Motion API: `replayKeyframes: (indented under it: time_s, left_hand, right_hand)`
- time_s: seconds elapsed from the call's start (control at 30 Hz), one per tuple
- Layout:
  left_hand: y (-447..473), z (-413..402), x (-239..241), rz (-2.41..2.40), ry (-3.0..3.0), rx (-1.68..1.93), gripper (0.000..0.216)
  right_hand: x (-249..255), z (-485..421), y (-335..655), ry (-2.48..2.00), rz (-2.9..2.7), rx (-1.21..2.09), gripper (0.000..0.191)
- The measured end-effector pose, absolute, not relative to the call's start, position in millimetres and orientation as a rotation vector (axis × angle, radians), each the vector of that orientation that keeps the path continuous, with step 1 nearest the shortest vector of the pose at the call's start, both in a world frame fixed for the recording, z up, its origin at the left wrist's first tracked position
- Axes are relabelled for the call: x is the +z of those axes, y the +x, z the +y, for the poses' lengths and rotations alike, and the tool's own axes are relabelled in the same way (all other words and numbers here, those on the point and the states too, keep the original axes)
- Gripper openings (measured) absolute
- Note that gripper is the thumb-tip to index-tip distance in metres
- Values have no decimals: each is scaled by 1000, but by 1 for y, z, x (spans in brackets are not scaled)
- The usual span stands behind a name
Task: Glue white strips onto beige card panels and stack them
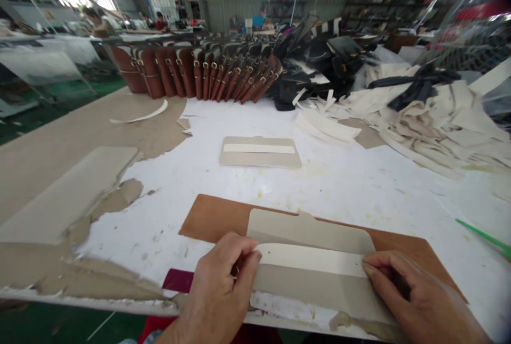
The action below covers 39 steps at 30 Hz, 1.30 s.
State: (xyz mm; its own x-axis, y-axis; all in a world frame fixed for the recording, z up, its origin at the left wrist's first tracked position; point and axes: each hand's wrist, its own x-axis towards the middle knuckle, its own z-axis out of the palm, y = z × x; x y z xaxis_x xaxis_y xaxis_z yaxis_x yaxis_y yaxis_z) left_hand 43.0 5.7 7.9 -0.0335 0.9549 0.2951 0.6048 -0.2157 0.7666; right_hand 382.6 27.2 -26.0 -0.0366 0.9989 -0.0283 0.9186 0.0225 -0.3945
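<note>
While the left hand (223,285) pinches the left end of the white strip (315,259) with bent fingers, the right hand (415,296) touches the right end with fingers curled; whether it grips, I cannot tell. The strip lies across a grey card (311,227) on a brown leather piece (211,219), at the near edge of the surface (359,184).

Right hand (419,301) and green rod (483,237) partly beyond the picture's edge
</note>
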Motion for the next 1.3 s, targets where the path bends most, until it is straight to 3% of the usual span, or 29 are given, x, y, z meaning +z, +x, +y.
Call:
replayKeyframes:
  time_s: [1.3]
  left_hand:
    - [49,23,5,1851,1930,868,25]
  right_hand:
    - [-10,16,355,-2071,-1847,422,32]
